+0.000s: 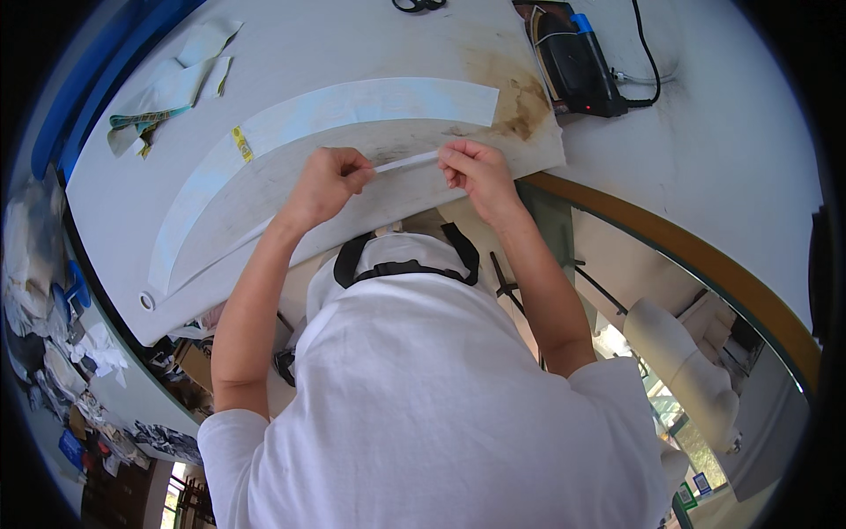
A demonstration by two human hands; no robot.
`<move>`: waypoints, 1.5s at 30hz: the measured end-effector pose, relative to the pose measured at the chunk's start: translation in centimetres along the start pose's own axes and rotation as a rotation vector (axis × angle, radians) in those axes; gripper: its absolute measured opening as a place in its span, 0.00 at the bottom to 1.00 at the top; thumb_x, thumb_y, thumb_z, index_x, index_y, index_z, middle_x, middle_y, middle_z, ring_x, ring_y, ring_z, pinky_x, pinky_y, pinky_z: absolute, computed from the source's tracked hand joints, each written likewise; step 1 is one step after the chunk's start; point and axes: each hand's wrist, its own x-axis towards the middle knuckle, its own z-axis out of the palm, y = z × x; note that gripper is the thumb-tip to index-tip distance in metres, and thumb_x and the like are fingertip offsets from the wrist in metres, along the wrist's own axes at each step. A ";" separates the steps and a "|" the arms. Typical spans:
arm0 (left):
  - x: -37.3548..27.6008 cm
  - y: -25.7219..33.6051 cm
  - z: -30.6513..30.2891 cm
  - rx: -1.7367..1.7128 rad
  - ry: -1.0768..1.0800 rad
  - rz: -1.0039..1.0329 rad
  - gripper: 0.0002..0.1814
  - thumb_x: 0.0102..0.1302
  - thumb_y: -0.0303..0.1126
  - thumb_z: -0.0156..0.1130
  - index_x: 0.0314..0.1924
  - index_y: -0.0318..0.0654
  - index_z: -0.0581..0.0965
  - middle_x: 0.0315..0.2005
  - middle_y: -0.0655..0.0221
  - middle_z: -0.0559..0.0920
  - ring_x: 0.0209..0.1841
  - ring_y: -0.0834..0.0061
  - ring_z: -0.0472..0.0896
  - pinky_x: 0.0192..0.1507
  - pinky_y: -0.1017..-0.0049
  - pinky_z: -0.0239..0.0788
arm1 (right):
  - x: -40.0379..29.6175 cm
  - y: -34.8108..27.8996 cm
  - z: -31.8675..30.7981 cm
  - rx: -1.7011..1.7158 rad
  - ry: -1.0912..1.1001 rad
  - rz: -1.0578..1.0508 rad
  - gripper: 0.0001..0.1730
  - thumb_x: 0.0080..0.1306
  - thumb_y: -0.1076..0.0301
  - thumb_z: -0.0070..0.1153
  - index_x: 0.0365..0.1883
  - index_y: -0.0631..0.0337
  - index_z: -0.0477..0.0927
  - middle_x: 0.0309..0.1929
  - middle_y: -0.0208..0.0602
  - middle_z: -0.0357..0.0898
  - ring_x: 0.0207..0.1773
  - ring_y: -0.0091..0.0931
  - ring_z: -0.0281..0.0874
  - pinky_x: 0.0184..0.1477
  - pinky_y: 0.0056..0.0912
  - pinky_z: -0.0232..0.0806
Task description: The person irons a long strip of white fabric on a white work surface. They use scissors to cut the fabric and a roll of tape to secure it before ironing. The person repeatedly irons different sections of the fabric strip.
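Between my hands a narrow white tape (406, 162) is stretched. My left hand (330, 182) pinches it between thumb and fingers, and my right hand (477, 175) pinches the other end, fingers curled. From my left hand the tape trails down the table to a small white roll (147, 301) near the left front edge. Beyond my hands lies a long, pale fabric strip (370, 102), flat and bent into an arc in this view. A small yellow piece with markings (242, 144) lies across the strip. The tape's tip is hidden by my right fingers.
A black iron (568, 56) with a lit red light rests on a dark pad at the back right, its cord trailing right. Black scissor handles (418, 5) show at the far edge. Fabric scraps (192, 73) lie back left. Brown stains mark the white table cover (529, 149).
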 end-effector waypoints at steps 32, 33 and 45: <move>4.4 -3.5 4.3 -0.679 0.153 -0.310 0.08 0.67 0.30 0.60 0.35 0.33 0.82 0.22 0.70 0.81 0.15 0.85 0.65 0.17 0.80 0.52 | 15.3 -10.0 0.6 -0.858 0.298 -0.579 0.11 0.65 0.63 0.60 0.35 0.64 0.81 0.32 0.35 0.80 0.37 0.27 0.77 0.40 0.28 0.69; 4.2 -4.4 4.2 -0.700 0.151 -0.355 0.07 0.66 0.29 0.61 0.35 0.33 0.82 0.21 0.68 0.82 0.14 0.85 0.65 0.16 0.80 0.51 | 19.0 -11.4 0.5 -1.053 0.369 -0.696 0.13 0.63 0.62 0.61 0.38 0.64 0.81 0.39 0.42 0.80 0.44 0.34 0.76 0.46 0.33 0.69; 2.6 -6.6 4.1 -0.870 0.175 -0.366 0.08 0.63 0.28 0.61 0.37 0.31 0.83 0.22 0.65 0.84 0.14 0.83 0.64 0.16 0.79 0.49 | 22.4 -15.3 5.5 -1.665 0.262 -0.525 0.23 0.60 0.50 0.61 0.36 0.65 0.82 0.39 0.54 0.84 0.45 0.47 0.83 0.51 0.50 0.72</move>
